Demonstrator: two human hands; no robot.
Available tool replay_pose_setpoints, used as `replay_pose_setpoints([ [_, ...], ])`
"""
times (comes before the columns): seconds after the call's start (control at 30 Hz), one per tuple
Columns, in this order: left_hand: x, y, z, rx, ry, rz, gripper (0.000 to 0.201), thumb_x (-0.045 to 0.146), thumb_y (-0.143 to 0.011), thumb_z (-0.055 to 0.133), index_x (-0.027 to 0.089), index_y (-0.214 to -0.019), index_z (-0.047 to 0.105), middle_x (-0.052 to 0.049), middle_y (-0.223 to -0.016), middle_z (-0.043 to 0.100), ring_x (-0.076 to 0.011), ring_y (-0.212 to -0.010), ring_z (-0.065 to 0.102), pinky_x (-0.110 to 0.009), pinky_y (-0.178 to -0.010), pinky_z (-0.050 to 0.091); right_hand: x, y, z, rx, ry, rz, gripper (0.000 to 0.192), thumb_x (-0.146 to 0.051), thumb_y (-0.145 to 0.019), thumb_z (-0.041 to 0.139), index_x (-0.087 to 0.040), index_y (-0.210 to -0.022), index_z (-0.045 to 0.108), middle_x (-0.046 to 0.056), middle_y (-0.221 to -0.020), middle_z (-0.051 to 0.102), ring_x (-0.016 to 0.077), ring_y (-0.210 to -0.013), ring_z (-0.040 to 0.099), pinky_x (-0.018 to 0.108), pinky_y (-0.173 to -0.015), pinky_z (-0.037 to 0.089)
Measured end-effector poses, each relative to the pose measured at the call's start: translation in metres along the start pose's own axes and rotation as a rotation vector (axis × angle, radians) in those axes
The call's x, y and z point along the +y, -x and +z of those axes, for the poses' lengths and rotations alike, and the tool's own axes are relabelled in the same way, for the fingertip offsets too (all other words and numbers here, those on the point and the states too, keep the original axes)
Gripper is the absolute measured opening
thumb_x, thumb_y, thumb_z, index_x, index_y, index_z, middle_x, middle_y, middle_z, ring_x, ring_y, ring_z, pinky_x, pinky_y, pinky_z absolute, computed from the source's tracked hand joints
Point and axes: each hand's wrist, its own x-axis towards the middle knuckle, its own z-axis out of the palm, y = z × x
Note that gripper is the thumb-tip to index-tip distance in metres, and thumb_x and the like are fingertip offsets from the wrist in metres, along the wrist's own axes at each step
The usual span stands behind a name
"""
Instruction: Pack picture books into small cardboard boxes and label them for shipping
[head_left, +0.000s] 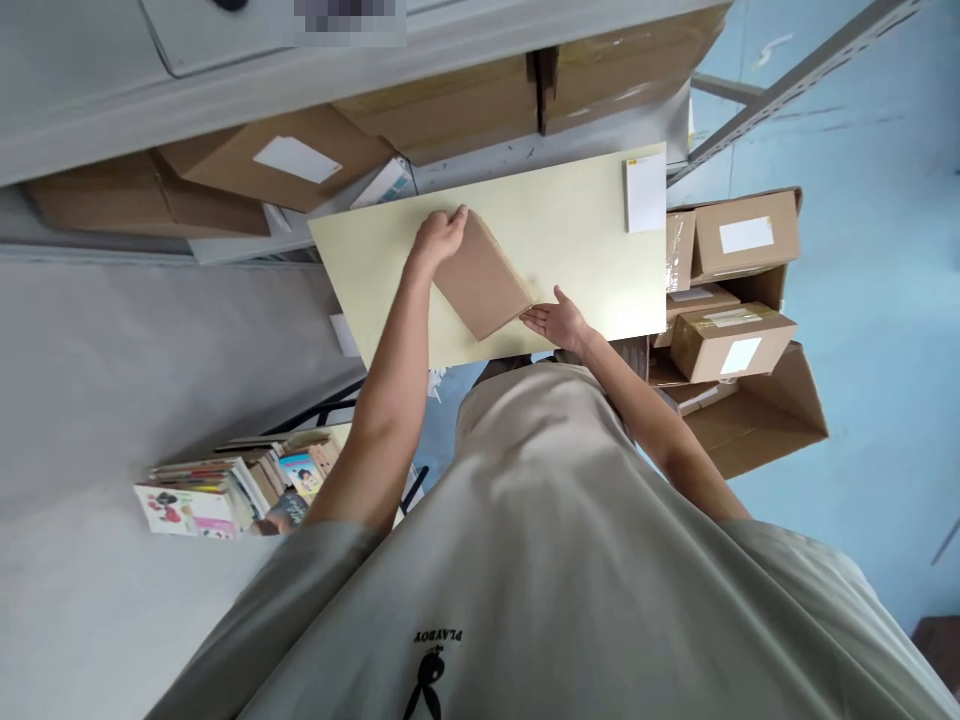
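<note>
A flat brown cardboard parcel [484, 280] is tilted at an angle over the pale yellow tabletop [585, 255]. My left hand [440, 238] grips its far left corner, with the thumb along the edge. At the near right corner is my right hand [556, 320], its fingers stretched out and the thumb spread. The fingertips meet or lie just under that corner; I cannot tell which. A white label pad [646, 195] lies at the far right end of the tabletop.
Large cardboard boxes [450, 105] stand on a shelf behind the table. To the right, several labelled cartons [731, 345] are stacked beside an open box [765, 415]. Piles of books [225, 490] sit at the lower left. A metal shelf post [795, 85] rises at the upper right.
</note>
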Motion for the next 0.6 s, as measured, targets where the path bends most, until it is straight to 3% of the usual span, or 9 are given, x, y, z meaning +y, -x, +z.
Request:
replay_pose_setpoints([
  [0.13,0.009,0.023,-0.011,-0.062,-0.126,0.103,0.066,0.092,-0.101,0.071,0.027,-0.095,0.079,-0.013,-0.09,0.083,-0.0408,-0.125,0.083,-0.045,-0.114,0.064,0.006,0.015,-0.002,0.137,-0.163,-0.14,0.081,-0.067,-0.126,0.025,-0.011,-0.164,0.068,0.023,-0.171,0.072,0.0276,-0.154,0.076,0.041,-0.134,0.06],
  [0.27,0.007,0.067,-0.014,-0.104,-0.07,0.267,0.065,0.083,-0.112,0.062,0.023,-0.092,0.078,-0.01,-0.09,0.079,-0.0313,-0.11,0.082,-0.037,-0.099,0.066,0.01,0.039,-0.021,0.297,-0.199,-0.419,0.07,-0.075,-0.122,0.045,-0.025,-0.159,0.076,0.009,-0.18,0.067,0.0292,-0.167,0.065,0.046,-0.142,0.052],
  [0.33,-0.001,0.088,-0.004,-0.089,-0.01,0.289,0.056,0.077,-0.109,0.071,0.022,-0.102,0.081,-0.011,-0.105,0.083,-0.0288,-0.111,0.082,-0.036,-0.101,0.066,0.008,0.046,-0.035,0.355,-0.157,-0.547,0.074,-0.082,-0.117,0.053,-0.025,-0.157,0.078,0.009,-0.181,0.066,0.0319,-0.17,0.062,0.051,-0.144,0.051],
  [0.43,-0.017,0.113,0.022,-0.106,0.065,0.208,0.05,0.07,-0.103,0.08,0.021,-0.115,0.083,-0.014,-0.122,0.087,-0.0291,-0.114,0.083,-0.037,-0.103,0.068,0.001,0.048,-0.057,0.397,-0.066,-0.655,0.087,-0.093,-0.108,0.059,-0.022,-0.153,0.081,0.014,-0.175,0.071,0.0363,-0.17,0.062,0.056,-0.144,0.05],
  [0.6,-0.034,0.13,0.055,-0.131,0.125,0.082,0.048,0.063,-0.103,0.081,0.019,-0.121,0.081,-0.017,-0.129,0.089,-0.0309,-0.117,0.086,-0.036,-0.1,0.068,-0.013,0.037,-0.083,0.428,0.081,-0.64,0.103,-0.108,-0.101,0.05,-0.022,-0.144,0.084,0.019,-0.161,0.079,0.0381,-0.16,0.07,0.059,-0.135,0.058],
])
